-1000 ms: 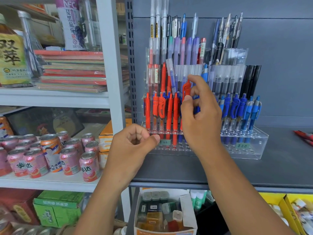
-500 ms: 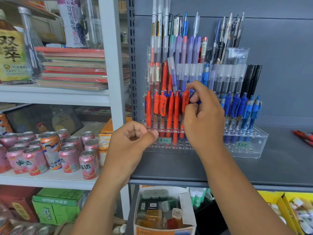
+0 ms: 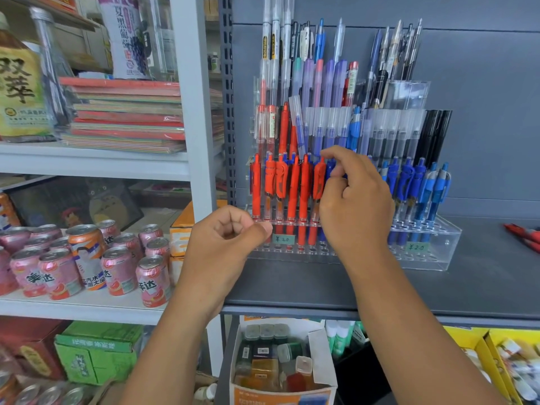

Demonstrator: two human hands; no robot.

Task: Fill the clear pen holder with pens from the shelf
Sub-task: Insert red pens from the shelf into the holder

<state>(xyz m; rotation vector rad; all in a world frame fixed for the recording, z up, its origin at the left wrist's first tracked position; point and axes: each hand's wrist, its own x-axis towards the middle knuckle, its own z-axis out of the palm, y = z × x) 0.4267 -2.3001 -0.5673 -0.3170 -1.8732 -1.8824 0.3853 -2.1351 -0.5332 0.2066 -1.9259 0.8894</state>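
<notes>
The clear pen holder [image 3: 432, 252] stands on the dark grey shelf [image 3: 482, 287], a tiered acrylic rack with its back against the grey panel. Its front row holds red pens [image 3: 304, 185] on the 9 o'clock side and blue pens [image 3: 420, 188] on the 3 o'clock side, all upright in their holes; taller tiers behind carry clear-capped, purple and black pens toward 12 o'clock. The right hand [image 3: 356, 206] is raised in front of the middle of the front row, thumb and forefinger pinched at the top of a blue pen [image 3: 330, 171] that sits just beside the last red one; the rest of that pen is hidden behind the hand, so whether it is fully seated cannot be told. The left hand [image 3: 225, 244] is loosely clenched into a fist at 8 o'clock of the right hand, holding nothing visible, just in front of the holder's lower left corner and a small price tag [image 3: 283, 238]. More red pens [image 3: 526, 233] lie loose on the shelf at the far 3 o'clock edge. To 9 o'clock, on a white rack, pink drink cans [image 3: 119, 273] stand in a cluster below a stack of notebooks [image 3: 125, 115].
</notes>
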